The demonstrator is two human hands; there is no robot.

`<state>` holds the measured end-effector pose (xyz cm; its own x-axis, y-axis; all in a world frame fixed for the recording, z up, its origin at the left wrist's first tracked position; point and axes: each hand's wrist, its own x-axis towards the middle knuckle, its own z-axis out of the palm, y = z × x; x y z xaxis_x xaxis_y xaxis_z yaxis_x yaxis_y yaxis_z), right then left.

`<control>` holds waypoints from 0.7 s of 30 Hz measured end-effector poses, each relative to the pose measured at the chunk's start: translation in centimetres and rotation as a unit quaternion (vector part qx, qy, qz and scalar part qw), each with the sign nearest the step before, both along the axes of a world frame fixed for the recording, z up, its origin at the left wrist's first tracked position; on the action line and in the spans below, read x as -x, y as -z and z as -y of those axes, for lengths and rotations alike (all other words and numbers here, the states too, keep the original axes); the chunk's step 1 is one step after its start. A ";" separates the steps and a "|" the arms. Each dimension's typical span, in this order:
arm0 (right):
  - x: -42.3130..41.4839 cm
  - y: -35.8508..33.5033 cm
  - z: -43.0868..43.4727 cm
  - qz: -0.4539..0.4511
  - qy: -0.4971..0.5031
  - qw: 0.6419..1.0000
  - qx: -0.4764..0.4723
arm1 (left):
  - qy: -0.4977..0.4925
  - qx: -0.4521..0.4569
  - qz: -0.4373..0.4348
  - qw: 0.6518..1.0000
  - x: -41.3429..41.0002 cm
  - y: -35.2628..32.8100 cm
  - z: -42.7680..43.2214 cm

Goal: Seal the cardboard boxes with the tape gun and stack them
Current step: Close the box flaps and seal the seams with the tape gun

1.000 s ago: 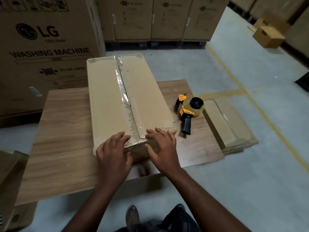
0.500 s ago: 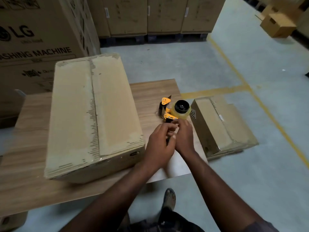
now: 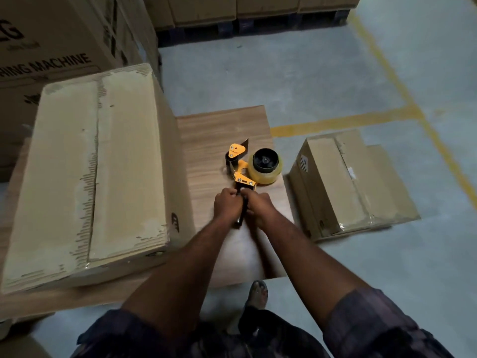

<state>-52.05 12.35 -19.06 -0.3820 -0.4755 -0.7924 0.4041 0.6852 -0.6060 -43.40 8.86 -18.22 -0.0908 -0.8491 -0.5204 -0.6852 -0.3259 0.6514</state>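
A long cardboard box (image 3: 87, 171) lies on the wooden table (image 3: 219, 130), its top seam closed. To its right lies the orange tape gun (image 3: 245, 166) with a roll of clear tape. My left hand (image 3: 227, 205) and my right hand (image 3: 258, 206) both grip its black handle, one on each side. A smaller sealed box (image 3: 353, 184) lies on the floor to the right of the table.
A large washing-machine carton (image 3: 51, 40) stands behind the table at the left. A row of cartons on pallets (image 3: 247, 9) lines the back. Yellow floor lines (image 3: 346, 122) cross the grey concrete at the right. My foot (image 3: 256, 293) is beneath the table's front edge.
My hands left the near end of the long box and moved right onto the tape gun's handle. The view has swung right, so the box now sits at the left.
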 end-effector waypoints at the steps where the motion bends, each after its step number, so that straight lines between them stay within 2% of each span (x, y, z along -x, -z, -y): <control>1: 0.2 0.3 0.3 0.048 0.028 0.998 0.015 | -0.003 -0.003 0.004 1.000 0.2 0.1 0.0; 4: 0.3 1.0 1.4 0.162 0.091 0.981 0.057 | 0.002 -0.015 0.013 1.000 0.8 0.3 -0.4; 6: 0.2 1.9 2.1 0.167 0.097 0.980 0.058 | 0.012 -0.032 0.019 0.999 1.2 0.2 -1.0; 9: -0.1 1.3 2.0 0.059 0.052 0.997 0.002 | 0.017 -0.056 -0.003 0.998 1.3 -0.1 -1.7; 12: -0.5 -0.1 0.9 -0.021 0.034 0.999 -0.023 | 0.003 -0.063 -0.038 0.997 0.7 -0.9 -2.2; 17: -1.9 -2.8 0.1 -0.113 0.030 0.993 0.016 | -0.053 -0.094 -0.160 0.981 -0.7 -3.7 -3.0; 21: -3.1 -7.8 1.1 -0.203 0.045 0.976 0.070 | -0.133 -0.095 -0.279 0.946 -1.5 -9.0 -2.8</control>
